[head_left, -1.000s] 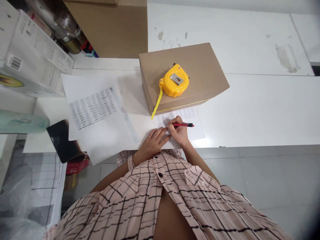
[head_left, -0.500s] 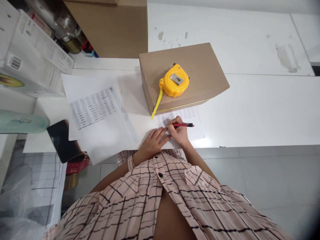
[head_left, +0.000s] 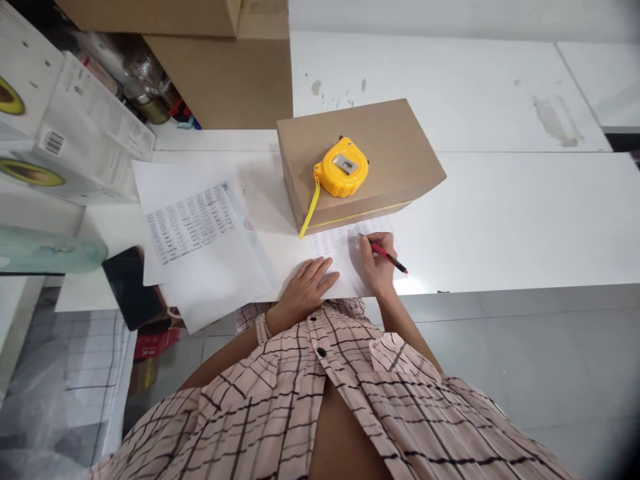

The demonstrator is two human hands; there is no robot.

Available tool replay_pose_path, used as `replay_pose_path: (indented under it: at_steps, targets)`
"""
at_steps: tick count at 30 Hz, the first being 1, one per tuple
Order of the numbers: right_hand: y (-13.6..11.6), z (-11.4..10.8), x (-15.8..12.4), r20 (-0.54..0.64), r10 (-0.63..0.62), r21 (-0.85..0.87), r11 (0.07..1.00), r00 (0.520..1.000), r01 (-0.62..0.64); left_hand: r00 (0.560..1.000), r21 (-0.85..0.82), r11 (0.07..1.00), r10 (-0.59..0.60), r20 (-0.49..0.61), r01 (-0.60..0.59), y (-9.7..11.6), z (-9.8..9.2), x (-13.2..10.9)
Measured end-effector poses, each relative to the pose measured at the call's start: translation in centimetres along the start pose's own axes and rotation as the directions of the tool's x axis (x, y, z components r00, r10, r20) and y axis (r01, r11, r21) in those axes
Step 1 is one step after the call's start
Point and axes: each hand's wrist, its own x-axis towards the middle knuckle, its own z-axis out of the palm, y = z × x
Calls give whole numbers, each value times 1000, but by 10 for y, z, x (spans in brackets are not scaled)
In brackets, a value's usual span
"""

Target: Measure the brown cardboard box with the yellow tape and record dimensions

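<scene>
My right hand (head_left: 379, 264) is closed round a red and black pen (head_left: 388, 256), its tip at the printed part of a paper sheet (head_left: 345, 267). Flat on the lower left of that sheet lies my left hand (head_left: 309, 285), fingers stretched and slightly apart, holding nothing. The sheet's upper edge is hidden by a brown cardboard box (head_left: 390, 140) just beyond my hands. On top of the box rests a yellow tape measure (head_left: 345, 168) with a yellow wrist strap hanging over the box's near edge.
Left of my hands lie more printed sheets (head_left: 210, 280) and a dark phone (head_left: 134, 287) at the edge of the white table (head_left: 510, 220). A greenish bottle (head_left: 50, 250), white cartons (head_left: 85, 147) and a large cardboard box (head_left: 240, 80) stand along the left and back.
My right hand has moved right across the sheet with the pen, which now slants down to the right. My left hand stays flat in place. The view has shifted slightly.
</scene>
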Motion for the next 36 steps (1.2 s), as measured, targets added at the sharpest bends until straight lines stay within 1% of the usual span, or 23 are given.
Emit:
replay_pose_path:
  at_steps: [2,5,8,10,11,12,14,15,16,17,19,20,22,24,25,26,27,28,29,30,32,34,36]
  targets:
    - [13,-23,5,-28,-82,-190,979,996,76,1000,-36,999,-14,-3,14,-1,2,-3]
    - [32,-47,9,80,-180,-482,854,980,196,999,-124,991,-41,25,44,-5,-9,-8]
    - [43,-52,7,139,-169,-634,742,976,218,1000,-330,944,-29,3,29,-9,-46,-8]
    - [46,-48,6,110,-183,-644,736,977,210,990,-480,877,-87,-114,22,-10,-82,0]
    - [46,-47,5,86,-192,-629,750,978,203,964,-512,858,-154,-215,22,-10,-100,8]
    - [46,-45,5,59,-198,-608,770,978,193,916,-502,864,-220,-337,22,-11,-116,18]
    - [46,-45,4,2,-203,-555,814,979,170,779,-394,917,-291,-556,62,-15,-139,46]
    - [46,-45,4,-23,-202,-530,833,979,159,731,-334,937,-298,-614,102,-19,-145,63]
    - [46,-46,3,-46,-201,-508,848,978,151,713,-294,944,-309,-630,149,-24,-147,80]
    - [45,-47,3,-71,-203,-487,861,977,144,720,-279,941,-330,-611,194,-29,-146,97]
    - [42,-49,0,-129,-211,-443,886,969,135,761,-308,914,-395,-515,265,-41,-139,127]
    - [39,-50,-1,-163,-217,-416,900,963,132,772,-346,892,-432,-467,290,-46,-135,137]
    - [25,-51,-2,-246,-218,-327,936,945,131,771,-476,826,-506,-387,303,-50,-130,149]
    - [1,-52,0,-304,-155,-140,983,940,117,784,-687,688,-552,-284,235,-47,-133,148]
    - [-14,-53,3,-298,-91,4,995,950,96,812,-798,575,-544,-209,180,-43,-136,145]
    - [-31,-55,8,-232,-7,179,983,973,50,849,-889,439,-512,-128,131,-39,-141,140]
    - [-48,-56,13,-103,58,368,930,993,-16,885,-949,300,-462,-55,97,-34,-146,136]
    - [-64,-58,20,60,92,525,844,994,-109,910,-980,182,-414,-1,82,-30,-151,132]
    - [-78,-60,27,220,87,624,753,972,-208,924,-992,99,-380,37,81,-27,-156,128]
    - [-90,-62,35,333,69,678,675,940,-290,929,-995,50,-366,61,85,-25,-159,125]
    - [-106,-63,46,474,35,716,567,880,-409,922,-995,19,-378,82,96,-24,-163,119]
    - [-113,-62,53,532,29,718,514,846,-470,911,-992,17,-400,105,122,-26,-163,115]
    - [-115,-60,57,561,27,713,491,827,-500,909,-990,19,-400,122,141,-29,-162,111]
